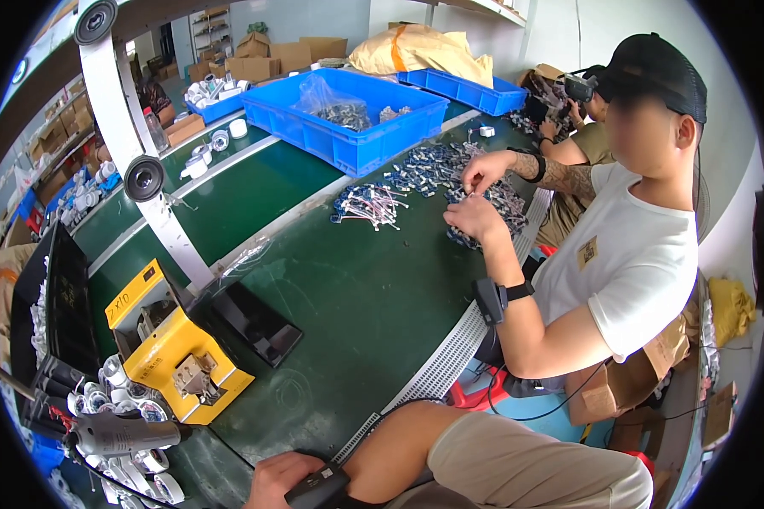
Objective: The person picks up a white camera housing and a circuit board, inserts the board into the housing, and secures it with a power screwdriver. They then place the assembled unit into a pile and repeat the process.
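Observation:
My right hand (285,477) is low in the picture by the near edge of the green table, a black device (318,485) strapped at its wrist. Its fingers are partly cut off by the lower edge, so I cannot make out their pose or anything in them. My left hand is out of view. Nearest to my right hand are the table top (331,339) and a grey cylindrical power tool (127,434). Beyond the tool stands a yellow machine (191,365) with a metal fixture on its front.
A dark tablet-like panel (255,322) lies beside the machine. White round parts (148,462) crowd the left. To the right a co-worker (645,246) handles small parts over a pile (433,170). Wired pieces (369,205) lie near a blue crate (356,157). A white post (157,220) rises here.

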### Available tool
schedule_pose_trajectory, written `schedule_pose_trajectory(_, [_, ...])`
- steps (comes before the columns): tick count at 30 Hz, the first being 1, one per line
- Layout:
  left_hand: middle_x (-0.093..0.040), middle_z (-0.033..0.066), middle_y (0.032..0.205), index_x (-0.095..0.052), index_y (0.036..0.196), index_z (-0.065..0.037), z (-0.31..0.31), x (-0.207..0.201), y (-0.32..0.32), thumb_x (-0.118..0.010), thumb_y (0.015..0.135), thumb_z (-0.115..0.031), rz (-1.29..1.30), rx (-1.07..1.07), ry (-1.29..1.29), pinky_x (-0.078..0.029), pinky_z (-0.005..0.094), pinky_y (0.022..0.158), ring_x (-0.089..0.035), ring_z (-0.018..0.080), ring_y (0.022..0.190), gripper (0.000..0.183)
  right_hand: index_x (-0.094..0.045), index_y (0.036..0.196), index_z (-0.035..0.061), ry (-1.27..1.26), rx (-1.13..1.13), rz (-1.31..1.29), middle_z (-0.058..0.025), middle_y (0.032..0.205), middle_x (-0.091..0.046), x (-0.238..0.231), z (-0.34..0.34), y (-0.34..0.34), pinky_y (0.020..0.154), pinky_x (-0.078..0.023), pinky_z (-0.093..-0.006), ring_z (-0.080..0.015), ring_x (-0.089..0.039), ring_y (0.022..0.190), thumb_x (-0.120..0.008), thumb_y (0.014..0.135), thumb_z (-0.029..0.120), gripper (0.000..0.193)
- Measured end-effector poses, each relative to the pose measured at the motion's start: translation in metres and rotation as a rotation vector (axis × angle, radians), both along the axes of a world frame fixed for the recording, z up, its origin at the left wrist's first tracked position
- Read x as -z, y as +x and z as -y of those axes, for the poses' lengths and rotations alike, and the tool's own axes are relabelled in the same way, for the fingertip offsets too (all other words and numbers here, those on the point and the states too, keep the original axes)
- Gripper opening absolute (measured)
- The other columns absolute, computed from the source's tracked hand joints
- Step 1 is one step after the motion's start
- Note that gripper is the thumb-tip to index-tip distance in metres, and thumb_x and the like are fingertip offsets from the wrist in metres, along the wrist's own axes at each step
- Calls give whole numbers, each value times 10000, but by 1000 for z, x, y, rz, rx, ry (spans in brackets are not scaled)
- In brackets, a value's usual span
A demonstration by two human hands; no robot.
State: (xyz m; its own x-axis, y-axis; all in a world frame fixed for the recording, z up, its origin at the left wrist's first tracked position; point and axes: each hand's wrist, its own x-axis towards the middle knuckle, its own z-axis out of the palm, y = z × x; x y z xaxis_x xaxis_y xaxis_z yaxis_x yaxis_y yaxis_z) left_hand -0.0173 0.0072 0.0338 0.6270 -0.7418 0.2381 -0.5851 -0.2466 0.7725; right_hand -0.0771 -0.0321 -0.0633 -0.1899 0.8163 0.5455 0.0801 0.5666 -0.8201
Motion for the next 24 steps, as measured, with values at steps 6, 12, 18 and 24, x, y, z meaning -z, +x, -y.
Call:
schedule_pose_trajectory(6, [-659,200,880,-655,907,5,9,13,8,-670,743,-140,-13,8,6,-516,427,711,-638,409,802,219,-639,1030,10,-152,-48,-199,-40,867,-611,18,4,5,697,-445,-302,-135,-585,805,-603,902,120,173])
schedule_pose_trajectory(12, [-657,198,878,-654,907,5,6,11,4,-670,744,-139,-1,3,10,-515,428,706,-635,407,794,219,-641,1020,9,-437,-28,-367,-42,870,-616,-32,36,12,707,-446,-302,-137,-586,811,-607,900,124,170])
schedule_pose_trajectory(18, [-662,186,899,-659,917,-6,7,16,8,-670,744,-145,-8,28,21,-516,429,716,-635,405,809,223,-644,1010,9,-728,29,-524,-45,872,-620,-84,71,27,717,-446,-302,-140,-587,818,-612,897,129,168])
schedule_pose_trajectory(24, [-668,187,922,-659,945,-9,-3,17,4,-686,735,-167,28,16,37,-520,433,738,-637,410,839,264,-655,998,10,-890,-19,-644,-43,865,-627,-104,69,26,731,-447,-295,-135,-587,825,-631,883,124,164])
